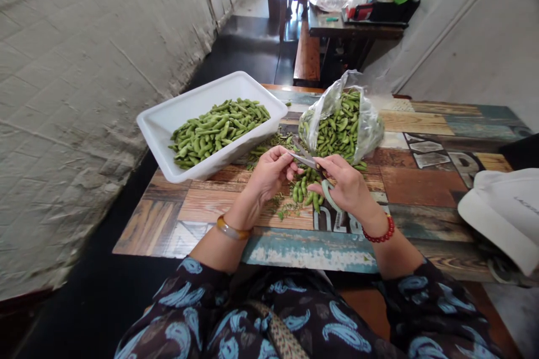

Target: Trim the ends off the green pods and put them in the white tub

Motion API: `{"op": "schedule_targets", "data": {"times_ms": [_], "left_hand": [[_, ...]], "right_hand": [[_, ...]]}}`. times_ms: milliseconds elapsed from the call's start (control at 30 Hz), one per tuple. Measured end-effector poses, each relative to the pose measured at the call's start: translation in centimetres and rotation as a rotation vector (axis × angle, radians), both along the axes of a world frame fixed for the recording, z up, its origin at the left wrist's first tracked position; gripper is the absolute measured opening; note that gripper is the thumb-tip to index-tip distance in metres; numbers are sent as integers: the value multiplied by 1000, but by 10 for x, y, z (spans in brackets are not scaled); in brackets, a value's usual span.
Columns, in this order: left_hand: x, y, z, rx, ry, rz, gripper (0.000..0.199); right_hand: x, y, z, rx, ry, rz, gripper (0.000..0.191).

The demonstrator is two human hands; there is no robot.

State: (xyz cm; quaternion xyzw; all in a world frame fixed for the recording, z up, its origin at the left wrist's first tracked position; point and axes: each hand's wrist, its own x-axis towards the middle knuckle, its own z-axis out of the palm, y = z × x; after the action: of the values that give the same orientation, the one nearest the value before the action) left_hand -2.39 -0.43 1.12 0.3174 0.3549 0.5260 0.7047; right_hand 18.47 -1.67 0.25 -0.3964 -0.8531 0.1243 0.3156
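My right hand (348,186) grips a pair of scissors (330,196) with pale green handles, the blades pointing left. Thumb and fingers pinched, my left hand (272,173) meets the blade tips; whatever it pinches is too small or hidden to make out. Below the hands lies a small pile of green soybean pods (309,189) among clipped stem bits (288,210). Beyond my left hand stands a white plastic tub (158,137) partly filled with pods (217,129). Past my right hand, a clear plastic bag (371,123) gapes, full of more pods.
The patchwork wood-pattern table (415,182) carries everything. At its right edge rests a white cap (503,210). A rough white wall (84,67) runs along the left. Farther back are a wooden bench (307,53) and a second table (322,22) with clutter on it.
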Motion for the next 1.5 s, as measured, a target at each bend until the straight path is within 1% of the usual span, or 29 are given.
{"op": "schedule_targets", "data": {"times_ms": [167,333,467,567,667,767,800,833,867,933,1000,1033,1067,1133,1200,1233,1300,1367,1433,1500], "left_hand": [[1,-2,2,8,-14,-15,37],[2,-2,1,53,-34,-22,39],[3,-2,1,48,-6,-26,38],[1,0,2,15,9,-8,33],[-5,5,2,-39,-11,14,25],[-9,8,0,-50,15,-2,16],[-9,9,-2,-28,75,-8,14],[-8,9,-4,15,177,-12,12],[-6,9,-6,83,319,-9,11],[0,8,-11,282,680,-3,10],[9,5,-14,489,1041,-27,11],[13,4,-16,564,1197,-45,13],[17,2,-17,610,1333,-62,15],[22,1,-19,637,1536,-84,20],[24,2,-21,630,1611,-97,20],[23,4,-22,625,1591,-104,17],[18,8,-23,614,1449,-88,9],[12,11,-22,574,1209,-35,5],[6,12,-19,471,912,-3,10],[2,11,-13,329,628,-15,19]], "right_hand": [[0,0,1,-14,4,8,52],[0,0,1,-34,45,30,51],[-1,-2,1,-30,25,12,48],[1,0,2,-28,57,-28,48],[4,4,4,-28,127,-107,48],[9,8,7,-27,177,-155,48],[10,9,7,-24,196,-160,48],[11,10,8,-16,215,-160,48],[11,11,8,-7,229,-156,47],[11,11,8,14,243,-149,46],[11,12,8,26,237,-155,45],[10,12,8,30,233,-162,45],[10,12,7,34,231,-167,44],[9,12,7,42,231,-168,44],[8,12,6,43,232,-155,44],[8,12,5,40,230,-147,45],[8,12,4,30,226,-139,44],[9,13,3,15,223,-138,44],[10,14,3,-6,220,-131,43],[12,14,3,-19,213,-117,45]]}}
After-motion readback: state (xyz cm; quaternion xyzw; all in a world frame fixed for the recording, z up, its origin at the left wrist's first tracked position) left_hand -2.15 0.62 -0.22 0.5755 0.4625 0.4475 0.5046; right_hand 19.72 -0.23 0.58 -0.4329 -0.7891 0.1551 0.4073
